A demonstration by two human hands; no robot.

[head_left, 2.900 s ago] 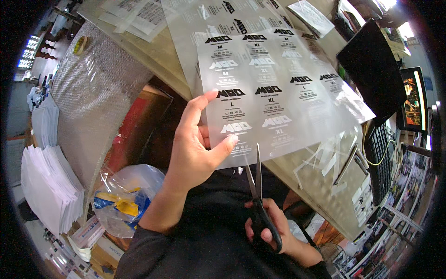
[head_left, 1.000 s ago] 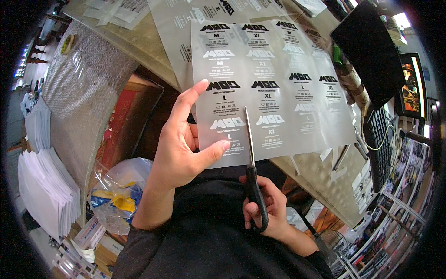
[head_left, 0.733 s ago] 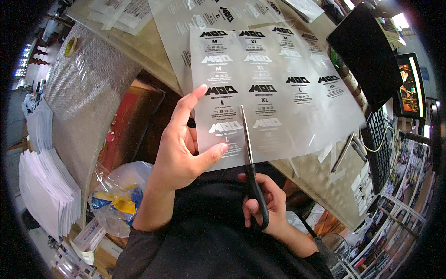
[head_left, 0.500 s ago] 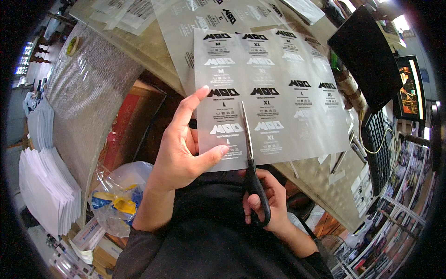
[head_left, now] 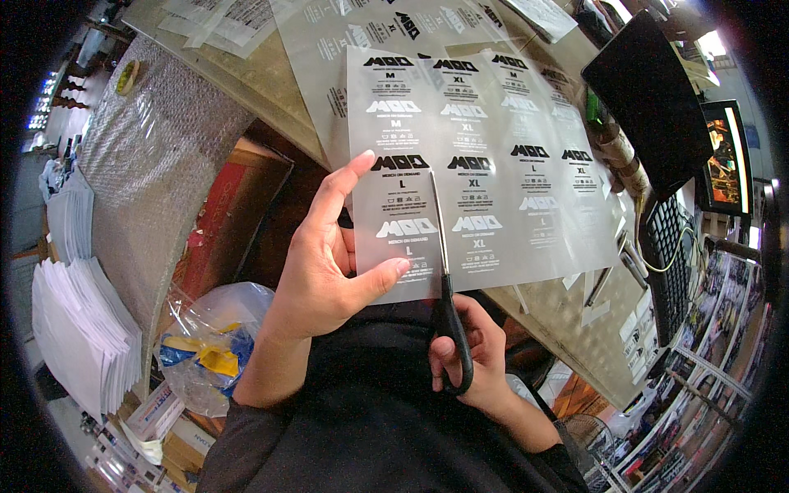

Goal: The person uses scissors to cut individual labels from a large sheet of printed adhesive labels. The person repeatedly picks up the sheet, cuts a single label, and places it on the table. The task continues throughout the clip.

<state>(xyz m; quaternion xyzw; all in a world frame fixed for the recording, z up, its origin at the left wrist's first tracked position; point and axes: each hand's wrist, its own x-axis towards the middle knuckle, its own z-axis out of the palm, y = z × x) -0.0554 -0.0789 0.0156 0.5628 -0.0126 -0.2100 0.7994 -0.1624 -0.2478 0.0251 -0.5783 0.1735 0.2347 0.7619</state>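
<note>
A translucent plastic sheet (head_left: pixel 509 246) printed with rows of black and white labels is held up in front of me. My left hand (head_left: pixel 316 263) grips its left edge, thumb on the front, index finger reaching up along the edge and other fingers partly hidden behind. Black-handled scissors (head_left: pixel 449 316) are in my right hand (head_left: pixel 481 345), with fingers in and around the handles. Their slim metal blade runs upward from the sheet's lower edge, between the first and second label columns, its tip level with the second row of black labels.
Below the sheet lies a worktable (head_left: pixel 567 329) with another printed sheet (head_left: pixel 316 49). A dark monitor (head_left: pixel 649 99) and black keyboard (head_left: pixel 667 271) stand right. Left are a bubble-wrap-covered surface (head_left: pixel 164 164), a stack of white paper (head_left: pixel 86 337) and a clear plastic bag (head_left: pixel 214 345).
The scissors' tip has moved slightly upward along the sheet. The sheet's left part has shifted a little to the right; my left hand keeps its grip.
</note>
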